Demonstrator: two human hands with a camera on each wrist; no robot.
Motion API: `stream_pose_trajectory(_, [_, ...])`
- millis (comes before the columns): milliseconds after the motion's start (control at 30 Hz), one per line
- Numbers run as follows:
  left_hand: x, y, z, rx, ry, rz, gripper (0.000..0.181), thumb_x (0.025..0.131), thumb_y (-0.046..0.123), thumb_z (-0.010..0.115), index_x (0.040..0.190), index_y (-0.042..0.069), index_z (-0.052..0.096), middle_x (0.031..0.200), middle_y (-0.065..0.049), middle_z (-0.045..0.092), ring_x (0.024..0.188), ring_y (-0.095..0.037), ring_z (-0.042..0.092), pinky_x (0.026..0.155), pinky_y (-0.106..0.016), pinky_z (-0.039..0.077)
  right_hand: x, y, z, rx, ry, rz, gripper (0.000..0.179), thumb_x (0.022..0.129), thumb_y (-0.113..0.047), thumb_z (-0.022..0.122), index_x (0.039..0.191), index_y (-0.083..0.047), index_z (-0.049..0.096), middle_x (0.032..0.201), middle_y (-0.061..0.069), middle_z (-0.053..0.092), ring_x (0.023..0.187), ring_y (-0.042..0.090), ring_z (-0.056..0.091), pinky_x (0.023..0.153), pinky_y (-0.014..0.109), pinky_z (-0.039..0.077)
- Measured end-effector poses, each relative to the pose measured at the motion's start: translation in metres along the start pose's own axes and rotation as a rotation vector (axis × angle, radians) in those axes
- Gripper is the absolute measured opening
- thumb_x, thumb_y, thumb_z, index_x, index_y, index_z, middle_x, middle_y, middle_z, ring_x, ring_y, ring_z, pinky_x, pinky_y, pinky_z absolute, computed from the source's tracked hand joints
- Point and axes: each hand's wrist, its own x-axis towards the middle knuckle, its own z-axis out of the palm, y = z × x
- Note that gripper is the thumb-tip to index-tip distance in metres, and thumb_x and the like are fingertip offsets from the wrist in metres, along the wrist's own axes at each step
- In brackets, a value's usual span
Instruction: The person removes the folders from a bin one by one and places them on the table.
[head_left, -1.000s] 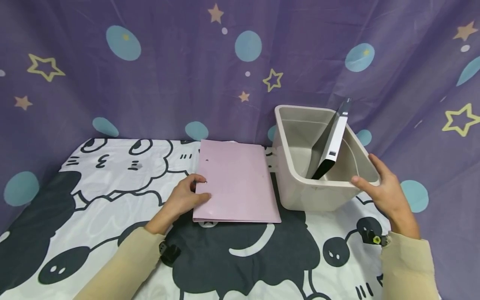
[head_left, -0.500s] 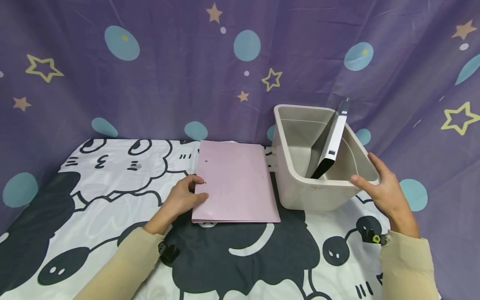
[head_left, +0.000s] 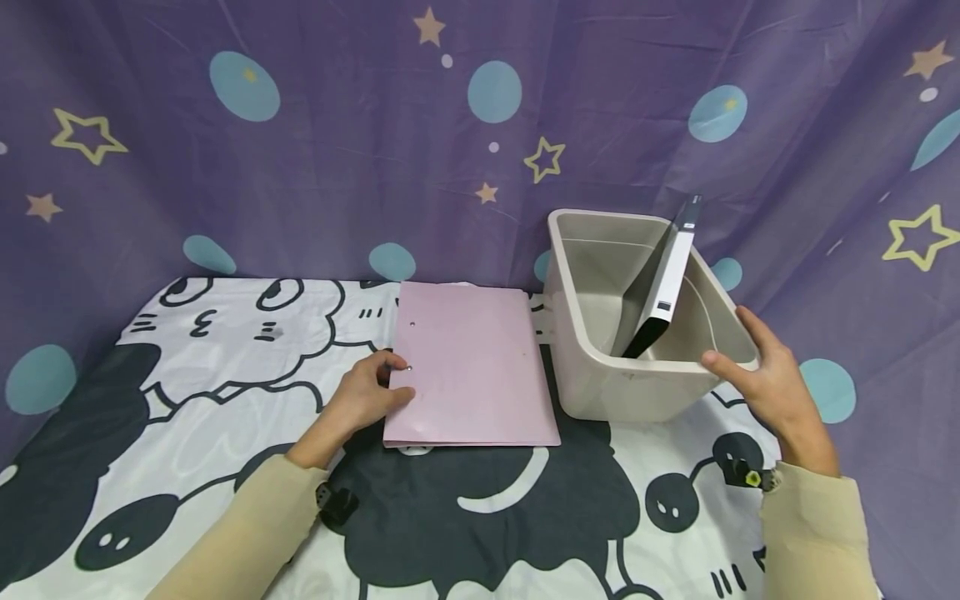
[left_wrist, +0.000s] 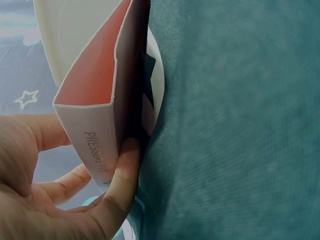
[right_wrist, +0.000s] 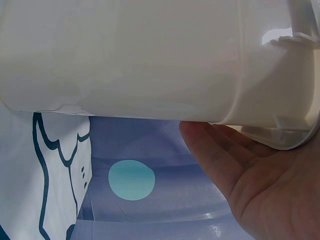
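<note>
A pink file folder (head_left: pixel 480 367) lies flat on the sheep-print cloth in the head view. My left hand (head_left: pixel 367 396) holds it by its left side, thumb and fingers round the spine. The left wrist view shows the folder (left_wrist: pixel 90 135) end-on, with lettering on its spine and a reddish inside. My right hand (head_left: pixel 780 396) grips the near right corner of a beige plastic bin (head_left: pixel 637 392). In the right wrist view the fingers (right_wrist: pixel 210 150) lie against the bin's outer wall (right_wrist: pixel 125 65). A dark binder with a white spine (head_left: pixel 667 279) leans inside the bin.
The black-and-white printed cloth (head_left: pixel 262 433) covers the surface under everything. A purple curtain (head_left: pixel 337 167) with stars and dots hangs behind it. The bin stands just right of the folder, close to the curtain.
</note>
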Motion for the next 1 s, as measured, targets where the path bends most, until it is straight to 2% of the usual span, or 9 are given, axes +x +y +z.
stream_pose_trajectory(467, [0.0006,-0.0001,-0.0008,0.038,0.002,0.002,0.038,0.081,0.019,0.073,0.115,0.006,0.061,0.104,-0.02,0.059,0.091,-0.033,0.055,0.073,-0.044,0.046,0.0007,0.0002,0.0001,0.004,-0.001,-0.009,0.085,0.088,-0.029,0.067,0.154,-0.016,0.015,0.143,0.027,0.037,0.114,0.039,0.043,0.073,0.016,0.036])
stream_pose_trajectory(1000, [-0.0002,0.0011,-0.0019,0.069,-0.003,0.005,0.039,0.081,0.019,0.072,0.116,0.005,0.061,0.107,-0.021,0.058,0.093,-0.034,0.055,0.076,-0.046,0.046,0.0002,0.0001,0.0001,0.009,-0.008,0.0,0.086,0.088,-0.029,0.067,0.154,-0.016,0.014,0.145,0.026,0.035,0.117,0.04,0.042,0.075,0.019,0.036])
